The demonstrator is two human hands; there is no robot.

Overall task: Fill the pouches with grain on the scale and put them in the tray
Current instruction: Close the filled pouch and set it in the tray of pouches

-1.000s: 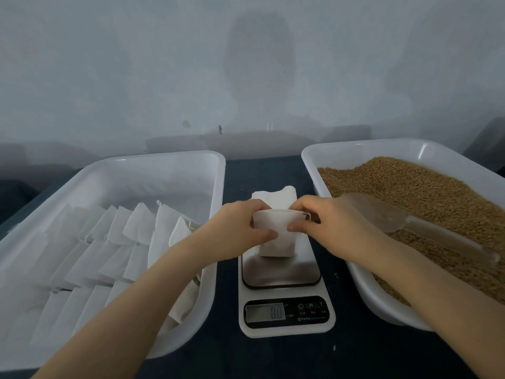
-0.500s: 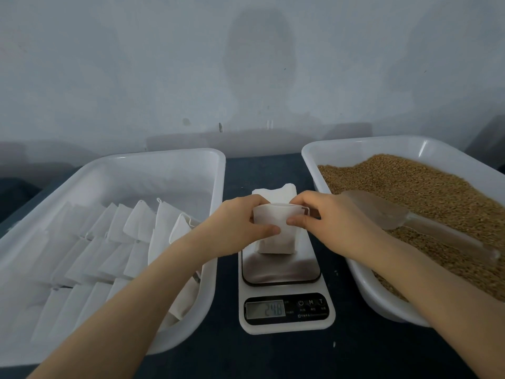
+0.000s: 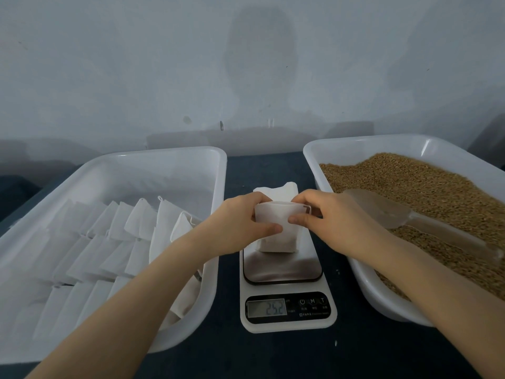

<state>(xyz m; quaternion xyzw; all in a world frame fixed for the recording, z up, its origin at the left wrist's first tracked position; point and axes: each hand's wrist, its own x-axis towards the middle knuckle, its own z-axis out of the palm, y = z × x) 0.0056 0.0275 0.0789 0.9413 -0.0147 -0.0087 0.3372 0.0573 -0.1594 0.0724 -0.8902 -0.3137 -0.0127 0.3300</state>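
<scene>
Two hands meet: our left hand (image 3: 240, 225) and right hand (image 3: 338, 222) each pinch the top edge of one white pouch (image 3: 276, 239) standing on the one scale (image 3: 281, 268). Two trays flank it: the left tray (image 3: 164, 157) holds many overlapping pouches (image 3: 123, 242), the right tray (image 3: 355, 140) grain (image 3: 410, 184) and one scoop (image 3: 382, 212).

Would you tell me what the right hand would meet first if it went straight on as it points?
The right hand points leftward at the white pouch it pinches; beyond that, probably the left hand, though depth is unclear.
</scene>
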